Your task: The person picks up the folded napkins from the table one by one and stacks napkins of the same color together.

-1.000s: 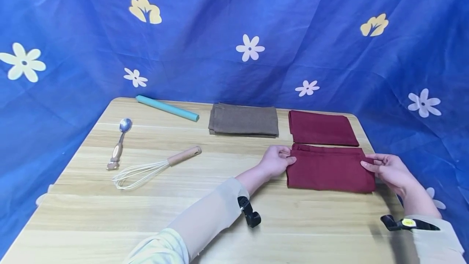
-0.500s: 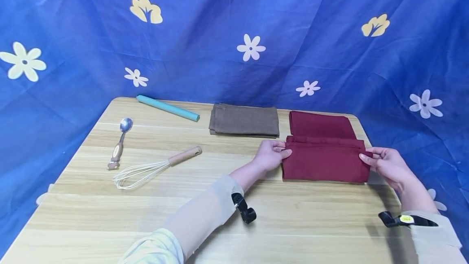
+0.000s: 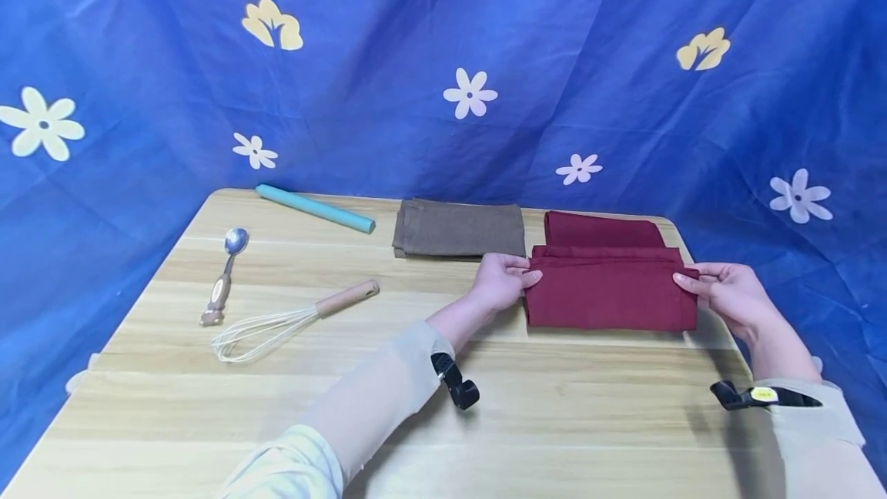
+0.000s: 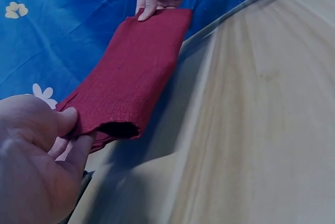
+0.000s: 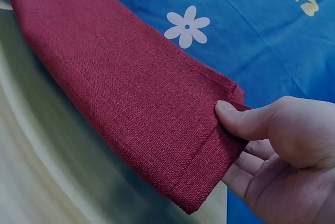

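A folded dark red cloth (image 3: 610,297) hangs between my two hands, raised off the table. My left hand (image 3: 500,281) pinches its left edge between thumb and fingers. At the opposite edge, my right hand (image 3: 731,295) pinches it the same way, thumb on top, as the right wrist view shows on the cloth (image 5: 136,93). In the left wrist view the folded layers gape at the near end of the cloth (image 4: 133,72). Behind it lies a second folded red cloth (image 3: 603,229), its front part hidden by the held one.
A folded brown cloth (image 3: 460,228) lies at the table's back, left of the red ones. Farther left are a teal stick (image 3: 315,209), a spoon (image 3: 225,276) and a whisk (image 3: 294,320). A blue flowered curtain (image 3: 388,60) hangs behind the wooden table (image 3: 554,414).
Both hands have lifted the red cloth and carried it slightly back and left. It now covers more of the second red cloth in the head view.
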